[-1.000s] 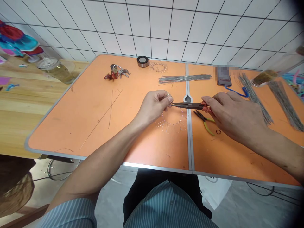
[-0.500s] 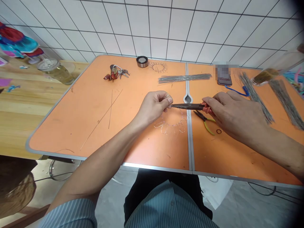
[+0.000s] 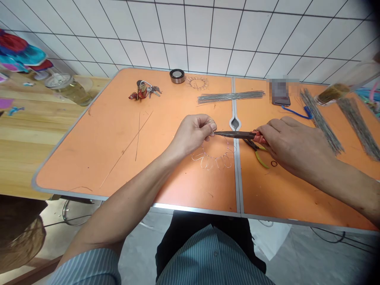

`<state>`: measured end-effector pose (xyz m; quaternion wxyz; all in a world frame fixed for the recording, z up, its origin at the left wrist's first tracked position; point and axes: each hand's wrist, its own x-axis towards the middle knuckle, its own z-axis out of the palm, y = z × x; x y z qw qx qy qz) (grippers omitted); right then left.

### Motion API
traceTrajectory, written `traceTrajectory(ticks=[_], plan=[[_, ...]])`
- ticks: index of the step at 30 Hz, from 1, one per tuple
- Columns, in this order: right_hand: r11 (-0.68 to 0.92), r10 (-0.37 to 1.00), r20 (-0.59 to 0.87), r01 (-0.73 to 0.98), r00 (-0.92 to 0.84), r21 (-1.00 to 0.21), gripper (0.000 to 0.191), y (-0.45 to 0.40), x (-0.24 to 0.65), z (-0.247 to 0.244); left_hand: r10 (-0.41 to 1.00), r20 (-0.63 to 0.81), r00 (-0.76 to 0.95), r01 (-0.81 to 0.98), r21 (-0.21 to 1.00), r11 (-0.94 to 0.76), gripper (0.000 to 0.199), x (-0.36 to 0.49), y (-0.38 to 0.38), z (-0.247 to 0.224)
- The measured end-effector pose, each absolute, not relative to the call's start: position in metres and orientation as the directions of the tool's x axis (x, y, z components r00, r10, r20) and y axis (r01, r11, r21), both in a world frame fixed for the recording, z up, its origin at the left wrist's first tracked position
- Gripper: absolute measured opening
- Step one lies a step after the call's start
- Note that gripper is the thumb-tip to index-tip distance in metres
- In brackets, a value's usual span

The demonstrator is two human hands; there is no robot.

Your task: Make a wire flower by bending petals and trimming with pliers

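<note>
Pinched between the thumb and fingers of my left hand (image 3: 194, 132) is a looped wire ring (image 3: 216, 157), its petal-like loops hanging below the fingers over the table. My right hand (image 3: 297, 142) is wrapped round the red handles of long-nose pliers (image 3: 237, 134). The pliers point left, and their narrow tip meets the wire at my left fingertips; the exact bite is hidden there. Under my right hand lies a second pair of pliers with yellow handles (image 3: 261, 160), partly covered. A small dark ring (image 3: 273, 163) rests beside it.
On the orange table (image 3: 178, 186) lie a bundle of wires (image 3: 230, 96), two more bundles (image 3: 322, 120) at right, another looped wire ring (image 3: 197, 83), a tape roll (image 3: 177, 76), keys (image 3: 151, 90), loose wires (image 3: 127, 148) and a phone (image 3: 280, 93). A jar (image 3: 69, 89) stands left.
My right hand and the long-nose pliers have shifted very slightly down and right. My left hand stays in place, and the wire ring's hanging loops have tilted a little.
</note>
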<state>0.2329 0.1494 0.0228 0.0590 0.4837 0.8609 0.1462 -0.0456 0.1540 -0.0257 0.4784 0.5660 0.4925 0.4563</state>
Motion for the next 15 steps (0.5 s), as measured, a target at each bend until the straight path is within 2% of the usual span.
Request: traceTrajectory(ticks=[8, 15], plan=[[0.486, 0.857, 0.037, 0.831, -0.514, 0.270, 0.049, 0.1526, 0.2338, 0.0209, 0.993, 0.045, 0.108, 0.129, 0.990, -0.059, 0.021, -0.0454, 0.1542, -0.0263], [0.435, 0.898, -0.037, 0.872, -0.438, 0.223, 0.030, 0.1555, 0.2313, 0.0234, 0.993, 0.045, 0.111, 0.122, 0.991, -0.059, 0.021, -0.0451, 0.1527, -0.0257]])
